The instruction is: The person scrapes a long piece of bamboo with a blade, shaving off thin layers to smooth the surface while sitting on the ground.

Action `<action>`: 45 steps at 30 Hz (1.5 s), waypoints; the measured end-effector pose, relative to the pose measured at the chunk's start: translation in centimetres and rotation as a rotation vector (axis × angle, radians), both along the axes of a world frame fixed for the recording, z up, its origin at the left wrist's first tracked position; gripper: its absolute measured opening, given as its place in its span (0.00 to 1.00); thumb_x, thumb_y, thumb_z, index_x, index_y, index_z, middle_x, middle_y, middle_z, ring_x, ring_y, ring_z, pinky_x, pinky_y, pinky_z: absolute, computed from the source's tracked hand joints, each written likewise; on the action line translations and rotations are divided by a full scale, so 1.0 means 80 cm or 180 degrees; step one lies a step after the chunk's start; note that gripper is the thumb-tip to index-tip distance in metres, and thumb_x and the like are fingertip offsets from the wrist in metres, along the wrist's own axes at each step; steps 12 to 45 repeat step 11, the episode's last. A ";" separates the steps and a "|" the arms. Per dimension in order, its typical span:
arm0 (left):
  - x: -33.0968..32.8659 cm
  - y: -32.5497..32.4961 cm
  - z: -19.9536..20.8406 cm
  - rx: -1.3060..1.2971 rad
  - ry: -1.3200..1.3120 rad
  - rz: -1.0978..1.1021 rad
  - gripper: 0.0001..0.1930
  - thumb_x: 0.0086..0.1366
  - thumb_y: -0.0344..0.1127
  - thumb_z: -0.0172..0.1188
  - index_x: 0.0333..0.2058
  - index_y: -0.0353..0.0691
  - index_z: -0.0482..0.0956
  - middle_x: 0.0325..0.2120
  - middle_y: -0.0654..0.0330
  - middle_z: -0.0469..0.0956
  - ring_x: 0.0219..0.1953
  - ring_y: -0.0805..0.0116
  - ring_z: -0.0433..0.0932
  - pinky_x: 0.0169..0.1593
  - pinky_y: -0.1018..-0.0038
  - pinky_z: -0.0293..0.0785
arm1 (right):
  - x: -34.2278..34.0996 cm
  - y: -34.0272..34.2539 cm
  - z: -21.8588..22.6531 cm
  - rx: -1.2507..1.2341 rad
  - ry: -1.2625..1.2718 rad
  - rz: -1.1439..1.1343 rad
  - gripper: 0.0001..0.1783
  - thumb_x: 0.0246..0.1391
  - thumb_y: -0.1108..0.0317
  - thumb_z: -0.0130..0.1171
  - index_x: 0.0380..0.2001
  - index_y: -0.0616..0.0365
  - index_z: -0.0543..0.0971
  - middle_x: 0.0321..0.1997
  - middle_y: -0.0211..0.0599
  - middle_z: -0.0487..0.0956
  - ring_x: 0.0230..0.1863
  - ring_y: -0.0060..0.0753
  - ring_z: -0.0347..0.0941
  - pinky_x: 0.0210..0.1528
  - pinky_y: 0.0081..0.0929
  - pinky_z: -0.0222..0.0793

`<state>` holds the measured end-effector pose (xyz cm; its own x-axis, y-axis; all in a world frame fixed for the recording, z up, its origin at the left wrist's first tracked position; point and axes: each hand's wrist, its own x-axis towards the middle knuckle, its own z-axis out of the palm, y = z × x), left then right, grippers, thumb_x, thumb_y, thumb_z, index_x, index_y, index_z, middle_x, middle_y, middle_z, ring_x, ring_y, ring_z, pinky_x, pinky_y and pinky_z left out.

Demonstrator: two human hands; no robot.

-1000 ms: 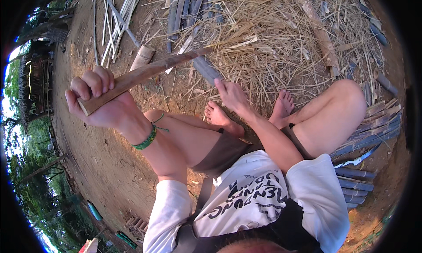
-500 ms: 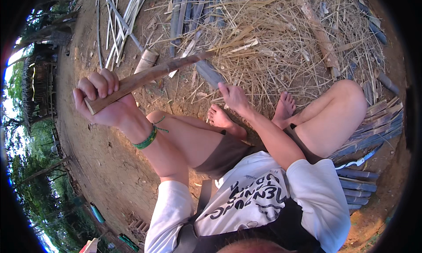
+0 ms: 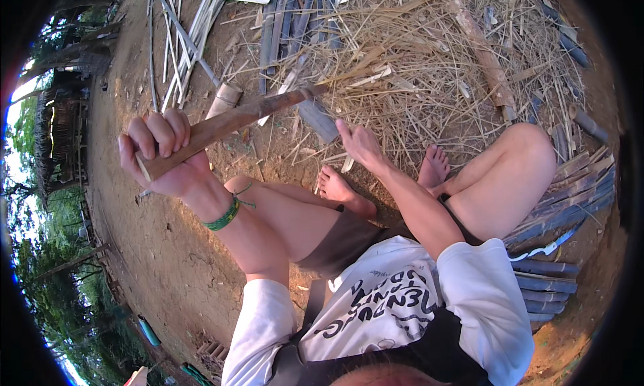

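Note:
My left hand (image 3: pixel 164 148) is raised at the left with its fingers wrapped round the near end of a brown wooden stick (image 3: pixel 225 125). The stick slants away to the right, and its far end overlaps the top of a dark grey flat piece (image 3: pixel 317 119), which looks like split bamboo. Just right of that piece is my right hand (image 3: pixel 362 148), fingers curled and one digit pointing up along its edge. What lies inside the right hand's curl is hidden. A pale sliver (image 3: pixel 347 163) shows below, near my left foot.
Dry shavings (image 3: pixel 396 64) cover the ground ahead, with a rough brown log (image 3: pixel 484 57) among them. Pale strips (image 3: pixel 191 47), dark bamboo lengths (image 3: pixel 285 20) and a cut bamboo section (image 3: pixel 225 99) lie at the far left. Split bamboo (image 3: pixel 567 198) and a curved blade-like tool (image 3: pixel 547 247) are at my right.
My left hand and the stick's near end have shifted slightly right. The grey piece now shows a small gap from my right hand's raised digit. The pale sliver has come into view.

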<state>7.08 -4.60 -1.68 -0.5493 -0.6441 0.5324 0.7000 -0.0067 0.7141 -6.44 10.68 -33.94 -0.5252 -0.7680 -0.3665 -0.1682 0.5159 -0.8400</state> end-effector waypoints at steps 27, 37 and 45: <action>0.010 -0.010 -0.015 -0.0104 0.0064 -0.0754 0.25 0.75 0.50 0.35 0.17 0.48 0.62 0.10 0.65 0.60 0.15 0.72 0.54 0.21 0.73 0.54 | -0.008 0.006 -0.011 0.0032 0.0111 -0.0001 0.42 0.66 0.33 0.37 0.28 0.62 0.84 0.18 0.56 0.79 0.25 0.52 0.81 0.33 0.53 0.74; 0.010 -0.010 -0.015 -0.0104 0.0064 -0.0754 0.25 0.75 0.50 0.35 0.17 0.48 0.62 0.10 0.65 0.60 0.15 0.72 0.54 0.21 0.73 0.54 | -0.008 0.006 -0.011 0.0032 0.0111 -0.0001 0.42 0.66 0.33 0.37 0.28 0.62 0.84 0.18 0.56 0.79 0.25 0.52 0.81 0.33 0.53 0.74; 0.010 -0.010 -0.015 -0.0104 0.0064 -0.0754 0.25 0.75 0.50 0.35 0.17 0.48 0.62 0.10 0.65 0.60 0.15 0.72 0.54 0.21 0.73 0.54 | -0.008 0.006 -0.011 0.0032 0.0111 -0.0001 0.42 0.66 0.33 0.37 0.28 0.62 0.84 0.18 0.56 0.79 0.25 0.52 0.81 0.33 0.53 0.74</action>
